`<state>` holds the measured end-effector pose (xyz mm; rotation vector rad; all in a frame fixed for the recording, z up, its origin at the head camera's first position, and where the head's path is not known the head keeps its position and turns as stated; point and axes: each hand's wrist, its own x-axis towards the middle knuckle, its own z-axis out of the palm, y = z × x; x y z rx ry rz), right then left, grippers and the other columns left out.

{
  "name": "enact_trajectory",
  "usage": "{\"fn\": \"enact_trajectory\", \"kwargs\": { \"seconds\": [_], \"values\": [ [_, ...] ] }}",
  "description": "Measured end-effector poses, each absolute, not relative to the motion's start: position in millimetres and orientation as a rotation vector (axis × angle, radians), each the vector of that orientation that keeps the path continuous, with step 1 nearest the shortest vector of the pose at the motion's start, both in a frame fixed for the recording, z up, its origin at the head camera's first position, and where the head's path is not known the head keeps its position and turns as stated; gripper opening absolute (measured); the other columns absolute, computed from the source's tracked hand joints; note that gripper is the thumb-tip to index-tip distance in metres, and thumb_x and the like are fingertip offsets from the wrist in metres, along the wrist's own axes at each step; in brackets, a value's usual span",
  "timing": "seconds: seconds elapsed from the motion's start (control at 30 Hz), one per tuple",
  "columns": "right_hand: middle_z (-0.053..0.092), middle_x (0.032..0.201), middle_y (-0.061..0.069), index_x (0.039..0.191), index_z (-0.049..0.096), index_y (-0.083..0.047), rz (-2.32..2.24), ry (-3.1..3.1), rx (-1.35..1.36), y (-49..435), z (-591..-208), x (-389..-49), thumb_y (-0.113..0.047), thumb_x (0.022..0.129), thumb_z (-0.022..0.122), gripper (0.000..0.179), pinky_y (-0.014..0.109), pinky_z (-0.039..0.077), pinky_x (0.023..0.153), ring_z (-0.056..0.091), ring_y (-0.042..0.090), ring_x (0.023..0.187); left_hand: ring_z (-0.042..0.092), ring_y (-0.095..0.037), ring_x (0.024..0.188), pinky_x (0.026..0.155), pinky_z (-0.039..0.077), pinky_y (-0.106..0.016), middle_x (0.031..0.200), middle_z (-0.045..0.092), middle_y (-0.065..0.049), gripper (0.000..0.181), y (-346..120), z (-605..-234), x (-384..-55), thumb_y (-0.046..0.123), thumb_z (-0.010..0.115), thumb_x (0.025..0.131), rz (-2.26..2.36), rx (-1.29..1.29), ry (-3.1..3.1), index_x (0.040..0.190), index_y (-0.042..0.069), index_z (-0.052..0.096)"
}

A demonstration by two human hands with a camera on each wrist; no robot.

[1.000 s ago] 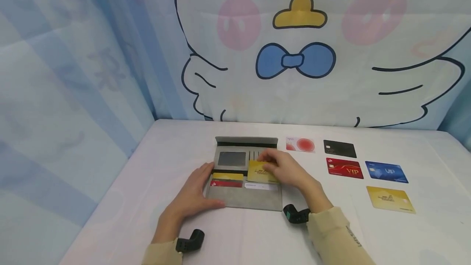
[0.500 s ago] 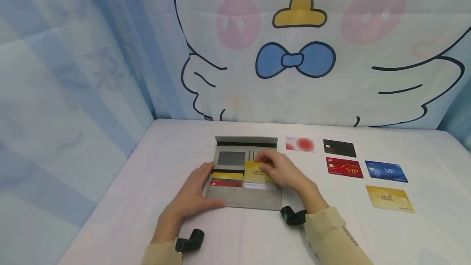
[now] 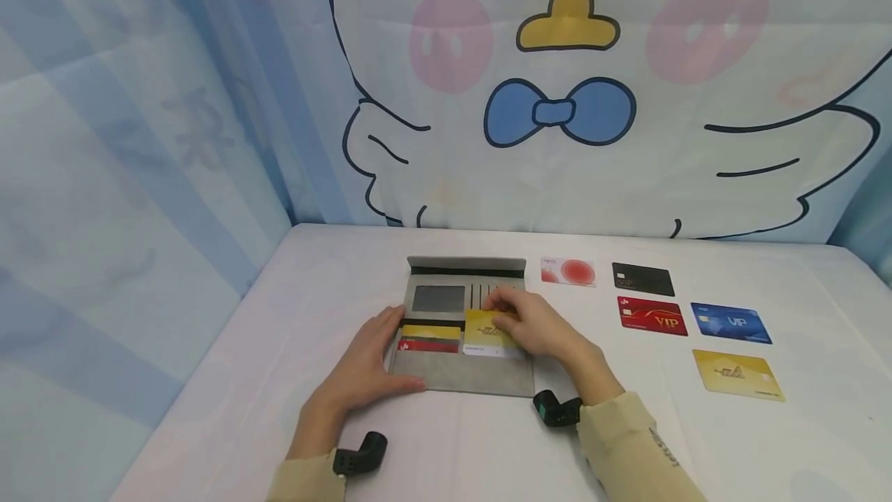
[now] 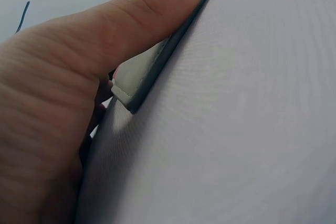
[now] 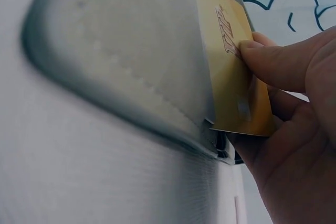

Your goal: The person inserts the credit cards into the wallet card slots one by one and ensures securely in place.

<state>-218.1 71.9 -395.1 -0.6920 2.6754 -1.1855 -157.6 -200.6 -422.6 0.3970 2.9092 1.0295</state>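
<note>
An unfolded grey wallet point(image 3: 446, 373) lies flat on the table. My right hand point(image 3: 540, 321) pinches a gold card point(image 3: 481, 322) between thumb and fingers over the wallet's right-hand slots. The gold card's lower part overlaps a white card point(image 3: 488, 350) there; in the right wrist view its edge meets the grey pocket. My left hand point(image 3: 365, 359) rests at the wallet's left side, fingers along that edge and thumb on the lower corner. A gold card point(image 3: 432, 331) and a red card point(image 3: 427, 346) show in the left slots.
To the right on the white table point(image 3: 237, 409) lie a white card with a red circle point(image 3: 578, 273), a black card point(image 3: 643, 280), a red VIP card point(image 3: 652, 316), a blue VIP card point(image 3: 732, 323) and another gold card point(image 3: 739, 375). A printed curtain point(image 3: 557, 192) stands behind.
The gold card in my right hand has moved left, then slightly down, lining up with the right-hand slots over the white card. My left hand has stayed in place.
</note>
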Motion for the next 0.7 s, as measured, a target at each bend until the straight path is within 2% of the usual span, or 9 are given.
{"fn": "enact_trajectory", "kwargs": {
  "seconds": [0.7],
  "values": [
    [0.061, 0.099, -0.003, 0.102, 0.061, -0.015, -1.174, 2.721, -0.670, 67.9, -395.8, -213.0, -0.005, 0.090, 0.061, 0.016, 0.039, 0.047, 0.091, 0.054, 0.016, 0.090, 0.021, -0.022, 0.137, 0.109, 0.020, -0.048, 0.150, 0.027, 0.001, 0.113, -200.9, -423.0, -157.5, 0.058, 0.081, 0.058, 1.062, 0.375, 2.893, 0.148, 0.016, 0.026]
  ]
}}
